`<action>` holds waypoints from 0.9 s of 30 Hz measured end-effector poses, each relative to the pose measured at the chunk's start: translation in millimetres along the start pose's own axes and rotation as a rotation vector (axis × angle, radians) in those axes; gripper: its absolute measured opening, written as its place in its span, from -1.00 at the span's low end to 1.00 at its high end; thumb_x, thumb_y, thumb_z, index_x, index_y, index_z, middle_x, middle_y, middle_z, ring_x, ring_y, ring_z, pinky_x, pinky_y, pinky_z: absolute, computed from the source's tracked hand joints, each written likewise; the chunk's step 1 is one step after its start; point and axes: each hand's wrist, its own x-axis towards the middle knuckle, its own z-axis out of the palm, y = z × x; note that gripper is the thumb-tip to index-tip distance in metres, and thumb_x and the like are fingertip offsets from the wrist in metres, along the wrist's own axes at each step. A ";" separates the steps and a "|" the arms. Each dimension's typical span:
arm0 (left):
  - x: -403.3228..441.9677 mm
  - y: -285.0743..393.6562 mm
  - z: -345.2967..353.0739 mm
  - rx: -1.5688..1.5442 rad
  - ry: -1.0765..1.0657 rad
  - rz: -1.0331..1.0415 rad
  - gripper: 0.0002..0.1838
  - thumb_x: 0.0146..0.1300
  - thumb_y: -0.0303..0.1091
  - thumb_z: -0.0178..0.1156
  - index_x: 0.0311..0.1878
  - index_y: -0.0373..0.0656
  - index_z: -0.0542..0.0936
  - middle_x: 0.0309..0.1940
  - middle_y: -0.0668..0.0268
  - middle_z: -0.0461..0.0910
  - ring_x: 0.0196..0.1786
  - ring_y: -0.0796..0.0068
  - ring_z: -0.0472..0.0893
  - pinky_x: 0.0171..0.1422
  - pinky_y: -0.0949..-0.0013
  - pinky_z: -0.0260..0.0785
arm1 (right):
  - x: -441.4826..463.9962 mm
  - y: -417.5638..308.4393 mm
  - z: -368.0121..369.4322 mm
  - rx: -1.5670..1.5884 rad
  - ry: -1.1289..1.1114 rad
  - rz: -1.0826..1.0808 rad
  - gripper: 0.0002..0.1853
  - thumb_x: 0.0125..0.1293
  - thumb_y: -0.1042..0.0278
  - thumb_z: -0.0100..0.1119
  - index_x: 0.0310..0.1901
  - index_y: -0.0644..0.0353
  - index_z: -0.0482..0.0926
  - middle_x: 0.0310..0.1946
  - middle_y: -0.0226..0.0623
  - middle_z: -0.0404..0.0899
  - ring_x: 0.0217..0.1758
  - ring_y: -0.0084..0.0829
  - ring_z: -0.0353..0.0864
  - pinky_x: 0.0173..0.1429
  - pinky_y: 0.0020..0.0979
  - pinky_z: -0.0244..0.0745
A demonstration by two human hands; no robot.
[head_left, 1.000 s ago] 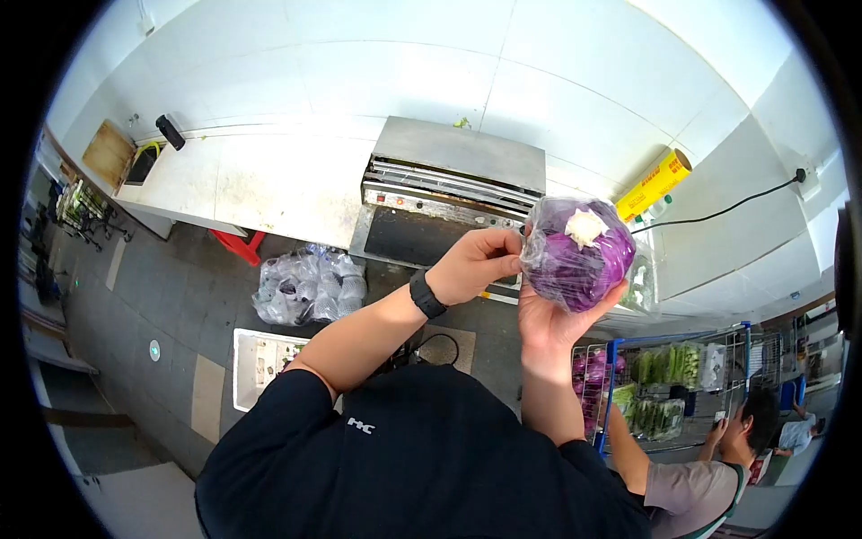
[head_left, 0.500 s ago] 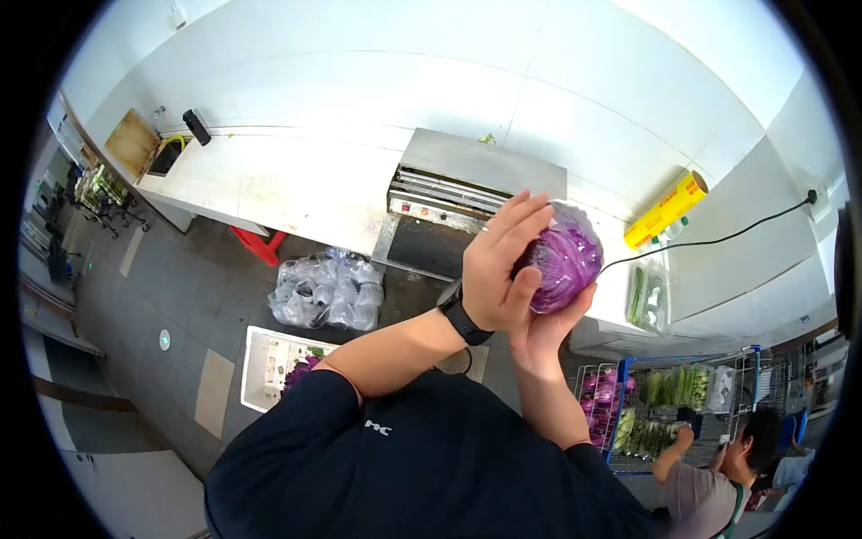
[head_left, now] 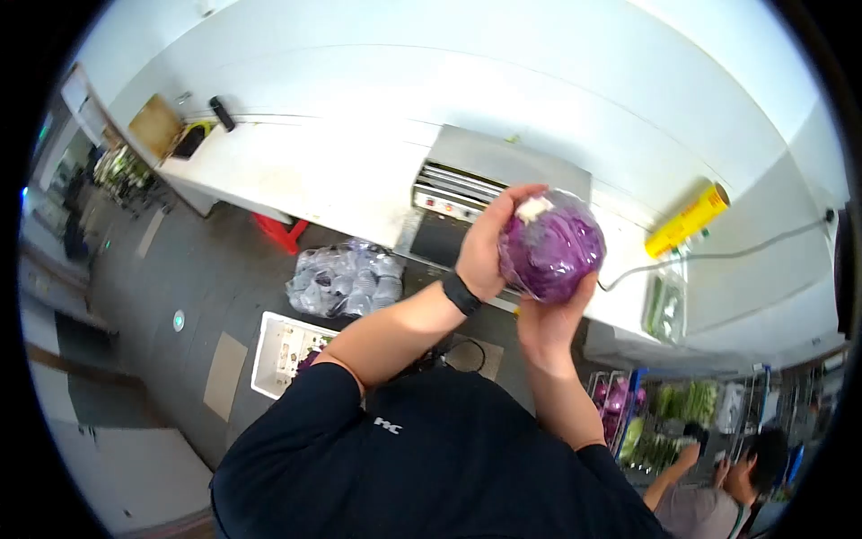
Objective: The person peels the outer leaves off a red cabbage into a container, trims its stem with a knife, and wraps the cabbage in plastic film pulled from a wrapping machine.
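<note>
A purple cabbage wrapped in clear film is held up between both hands, its pale cut stem facing up and to the left. My left hand, with a black watch on the wrist, presses its curved fingers against the cabbage's left side. From below and to the right, my right hand cups it, fingers partly hidden behind it. Beyond the hands, a metal wrapping machine stands on the white counter.
A yellow roll and a packed green vegetable tray lie on the right. Bagged items and a white bin stand below the counter. At lower right, a person reaches toward a vegetable cart.
The cabbage has turned so its stem shows at upper left. My left hand has gone from lying over it to holding its left side. The view has shifted, moving the counter rightward.
</note>
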 end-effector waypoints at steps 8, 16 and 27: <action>-41.4 45.4 -41.9 1.277 0.184 0.772 -0.42 0.17 -0.06 0.38 0.21 -0.12 0.55 0.30 0.07 0.48 0.35 0.02 0.45 0.41 0.05 0.31 | 7.5 10.8 6.2 -0.018 -0.151 0.353 -0.29 0.49 -0.33 -0.15 0.45 0.02 0.28 0.38 -0.29 0.39 0.43 -0.27 0.39 0.49 -0.10 0.30; -122.4 128.2 -80.1 1.140 0.425 0.612 -0.62 0.41 -0.18 0.15 0.15 -0.23 0.55 0.10 0.11 0.59 0.25 0.19 0.55 0.33 0.09 0.42 | 25.5 71.3 28.9 -0.759 -0.899 0.466 0.02 0.25 -0.11 0.39 0.56 0.10 -0.01 0.40 -0.16 0.26 0.40 -0.28 0.40 0.33 -0.26 0.49; -196.0 164.8 -165.2 0.293 0.698 0.234 -0.54 0.63 -0.15 -0.22 0.37 -0.20 0.41 0.30 0.21 0.45 0.34 0.36 0.46 0.49 0.25 0.26 | -10.4 201.3 81.1 -0.918 -0.965 0.125 0.18 -0.20 0.22 0.69 0.44 0.24 0.09 0.29 -0.02 0.28 0.34 -0.16 0.37 0.42 -0.15 0.29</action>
